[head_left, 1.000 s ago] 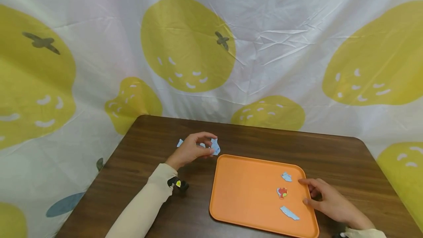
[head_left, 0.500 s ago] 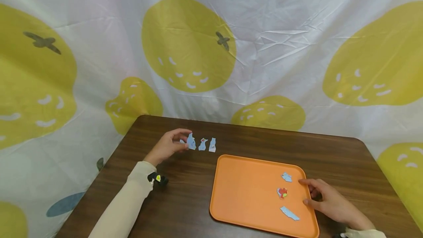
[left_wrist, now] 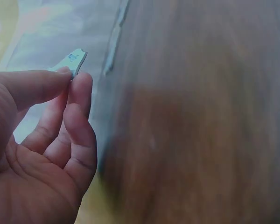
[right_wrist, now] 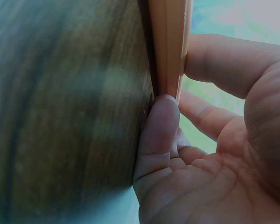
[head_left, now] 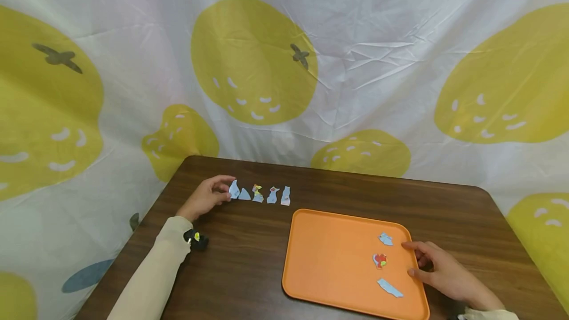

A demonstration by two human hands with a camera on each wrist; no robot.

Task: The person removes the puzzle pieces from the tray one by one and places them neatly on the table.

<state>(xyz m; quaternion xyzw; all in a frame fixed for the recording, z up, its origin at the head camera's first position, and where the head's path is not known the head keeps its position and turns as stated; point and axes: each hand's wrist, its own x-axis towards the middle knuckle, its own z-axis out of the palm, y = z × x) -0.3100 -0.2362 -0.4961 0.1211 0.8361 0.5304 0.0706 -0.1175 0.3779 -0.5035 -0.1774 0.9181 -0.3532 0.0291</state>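
Note:
My left hand (head_left: 203, 197) pinches a pale blue puzzle piece (head_left: 233, 189) between thumb and fingers, at the left end of a row near the table's far left corner. The left wrist view shows this piece standing out past the thumb tip. To its right in the row come a plain blue piece (head_left: 244, 194), one with yellow (head_left: 258, 193), one with a red spot (head_left: 272, 195) and a narrow one (head_left: 286, 195). At the right, my right hand (head_left: 446, 271) touches the rim of the orange tray (head_left: 329, 256) with thumb and index finger.
On the tray's right side lie a small blue piece (head_left: 385, 239), a red piece (head_left: 380, 260) and a long blue piece (head_left: 390, 288). The dark wooden table (head_left: 240, 270) meets a white curtain (head_left: 355, 63) with yellow fruit prints behind it.
My left hand has moved left from beside the tray's far left corner to the row's left end, uncovering the pieces there. The right hand and tray have stayed put.

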